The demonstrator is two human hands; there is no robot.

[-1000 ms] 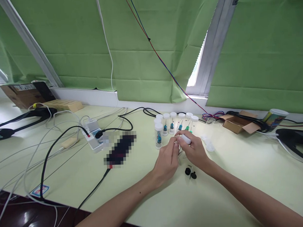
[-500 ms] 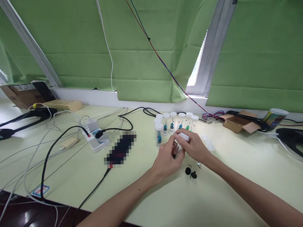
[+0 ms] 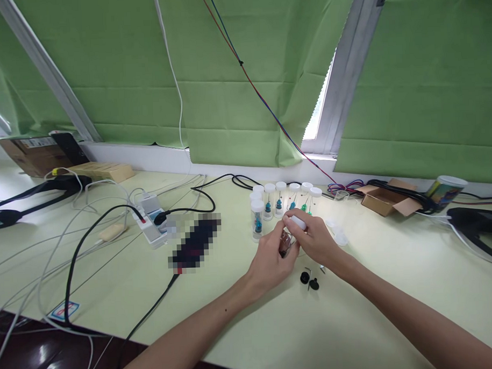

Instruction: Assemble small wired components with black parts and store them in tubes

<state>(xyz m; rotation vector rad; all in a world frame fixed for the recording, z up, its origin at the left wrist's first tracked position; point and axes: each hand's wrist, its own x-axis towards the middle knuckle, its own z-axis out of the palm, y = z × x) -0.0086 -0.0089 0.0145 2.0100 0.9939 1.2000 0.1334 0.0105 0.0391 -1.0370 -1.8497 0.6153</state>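
A small clear plastic vial (image 3: pixel 286 242) with a white screw cap (image 3: pixel 298 222) sits above the pale green bench (image 3: pixel 242 319), the left hand (image 3: pixel 270 259) in a closed grip around its body and the right hand (image 3: pixel 318 241) pinching the cap. Behind stands a row of white-capped vials (image 3: pixel 281 202); two small black round parts (image 3: pixel 309 281) lie just beside the wrists.

No writing can be read anywhere: the sticker (image 3: pixel 63 310) at the table (image 3: pixel 355 320) edge near the black cable (image 3: pixel 77 255), the label on the cardboard box (image 3: pixel 35 154) and the printed can (image 3: pixel 443 191) are all too blurred
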